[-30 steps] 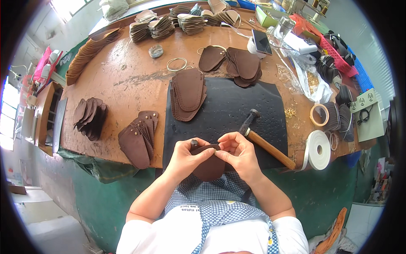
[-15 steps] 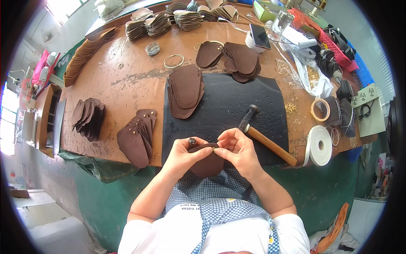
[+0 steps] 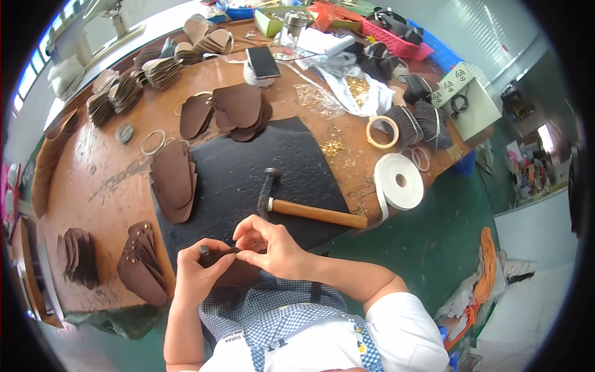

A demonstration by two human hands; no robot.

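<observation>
Close to my apron, my left hand (image 3: 197, 273) grips a dark brown leather piece (image 3: 238, 274) and a short dark metal tool (image 3: 204, 250), whose round end pokes up by the thumb. My right hand (image 3: 269, 251) pinches the upper edge of the same leather piece; anything small between those fingertips is hidden. Just beyond my hands lies a hammer (image 3: 316, 213) with a wooden handle, on a black pitted mat (image 3: 248, 155). Brown leather pieces (image 3: 173, 180) are stacked on the mat's left edge. Nearer, pieces with brass studs (image 3: 141, 263) lie fanned out.
More brown pieces (image 3: 79, 257) are stacked at the left, others (image 3: 238, 108) beyond the mat. Brass bits (image 3: 333, 147), a tape roll (image 3: 382, 132) and a white strap roll (image 3: 400, 181) lie to the right. A phone (image 3: 263, 62), jar (image 3: 292, 30) and pink basket (image 3: 396, 40) stand farther back.
My view has turned to the right, so the table's things sit farther left in it. Both hands keep hold of the leather piece in much the same grip.
</observation>
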